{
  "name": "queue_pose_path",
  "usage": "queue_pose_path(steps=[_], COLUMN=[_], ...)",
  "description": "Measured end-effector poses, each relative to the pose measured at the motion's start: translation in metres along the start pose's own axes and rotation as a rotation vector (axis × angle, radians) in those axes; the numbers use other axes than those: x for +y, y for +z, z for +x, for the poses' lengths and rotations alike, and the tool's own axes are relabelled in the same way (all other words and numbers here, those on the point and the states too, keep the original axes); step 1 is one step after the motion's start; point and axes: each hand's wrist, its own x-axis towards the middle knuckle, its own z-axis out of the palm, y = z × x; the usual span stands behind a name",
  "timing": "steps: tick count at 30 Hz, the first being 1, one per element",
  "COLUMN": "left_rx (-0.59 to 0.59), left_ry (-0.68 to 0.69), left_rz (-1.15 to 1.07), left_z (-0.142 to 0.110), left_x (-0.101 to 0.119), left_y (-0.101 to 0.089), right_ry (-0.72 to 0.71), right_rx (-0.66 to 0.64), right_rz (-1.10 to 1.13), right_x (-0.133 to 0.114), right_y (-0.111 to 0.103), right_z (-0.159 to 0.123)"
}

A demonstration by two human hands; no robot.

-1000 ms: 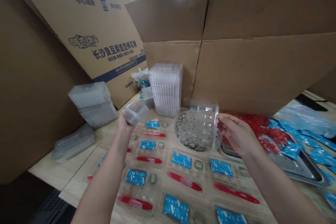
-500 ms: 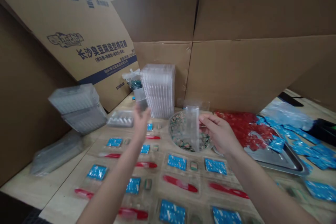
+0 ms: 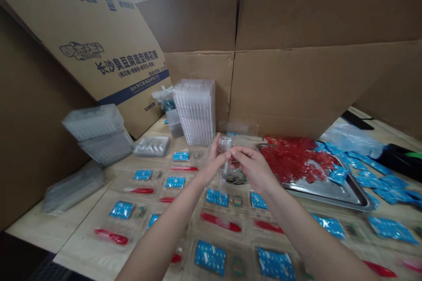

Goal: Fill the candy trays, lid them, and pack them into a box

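My left hand (image 3: 211,163) and my right hand (image 3: 251,167) meet in the middle, both pinching a clear plastic tray (image 3: 225,154) held edge-on above the table. Behind it lies a round dish of small brown and green pieces (image 3: 236,178), mostly hidden by my hands. Another clear tray (image 3: 152,146) lies flat on the table at the left. Rows of trays filled with blue sachets (image 3: 217,197) and red spoons (image 3: 220,221) cover the table below my arms.
A tall stack of clear trays (image 3: 195,112) stands at the back. Wrapped tray bundles (image 3: 97,134) sit at the left. A metal tray (image 3: 329,191) at the right holds red packets (image 3: 293,159); blue sachets (image 3: 362,171) spread beyond. Cardboard walls (image 3: 296,52) surround the table.
My left hand set a clear tray down at the left, then came across to join my right hand on the tray it holds. The tray turned edge-on.
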Motion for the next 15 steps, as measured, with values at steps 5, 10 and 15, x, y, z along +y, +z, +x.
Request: queue_pose_path(steps=[5, 10, 15], left_rx=[-0.060, -0.053, 0.077], left_ry=[0.106, 0.070, 0.104], left_rz=[0.304, 0.387, 0.373], left_z=[0.001, 0.001, 0.007], left_x=[0.002, 0.002, -0.003], left_y=[-0.002, -0.003, -0.017], right_ry=[-0.026, 0.015, 0.001], right_rx=[0.023, -0.004, 0.065], right_rz=[-0.042, 0.000, -0.036], right_x=[-0.008, -0.013, -0.003], right_y=[-0.003, -0.005, -0.014], right_z=[0.005, 0.011, 0.022])
